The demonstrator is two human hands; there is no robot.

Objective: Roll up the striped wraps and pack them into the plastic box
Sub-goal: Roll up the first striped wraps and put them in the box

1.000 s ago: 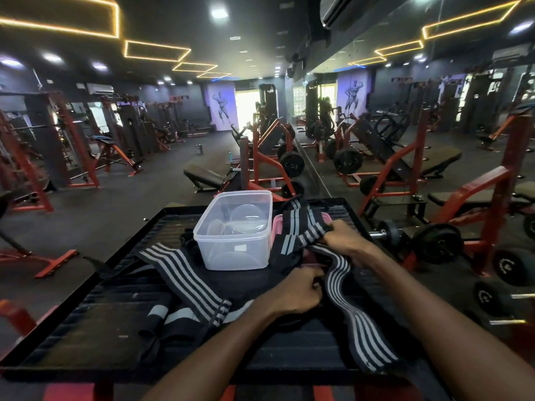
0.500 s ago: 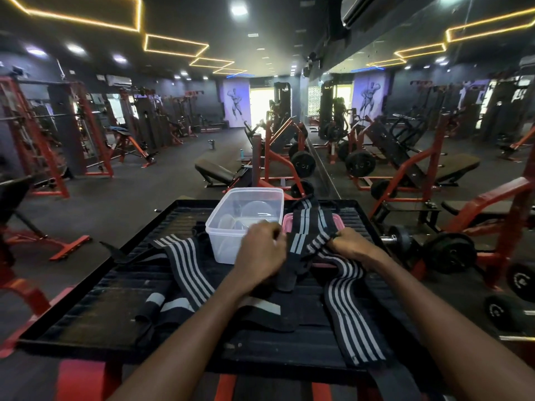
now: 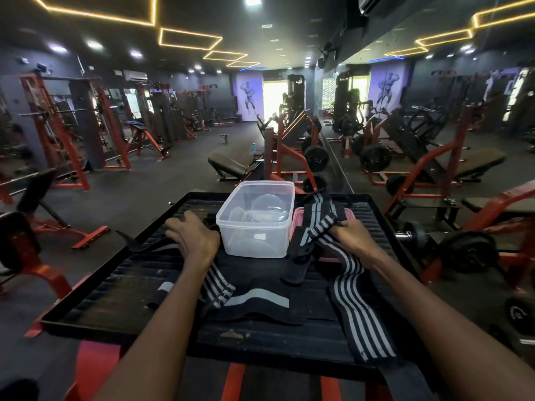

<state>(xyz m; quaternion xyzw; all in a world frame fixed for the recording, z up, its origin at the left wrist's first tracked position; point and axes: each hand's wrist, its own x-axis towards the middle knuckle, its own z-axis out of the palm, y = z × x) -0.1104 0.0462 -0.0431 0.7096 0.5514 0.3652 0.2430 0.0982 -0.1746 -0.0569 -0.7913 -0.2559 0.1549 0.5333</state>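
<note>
A clear plastic box (image 3: 256,224) stands open on a black ribbed platform (image 3: 115,290). To its right, my right hand (image 3: 351,237) grips a black wrap with white stripes (image 3: 351,296); that wrap runs from the pink lid (image 3: 299,218) behind the box down over the platform's near edge. My left hand (image 3: 192,237) rests left of the box, fingers spread on the far end of a second striped wrap (image 3: 218,286) that passes under my forearm. A black strap with a grey band (image 3: 257,299) lies between my arms.
A mirror wall runs along the right. Red weight machines, benches and plates surround the platform; a dumbbell (image 3: 414,235) lies just right of it. A black padded bench (image 3: 228,169) stands beyond the box.
My left hand has moved from in front of the box out to its left, onto the second wrap. My right hand has stayed on the right wrap.
</note>
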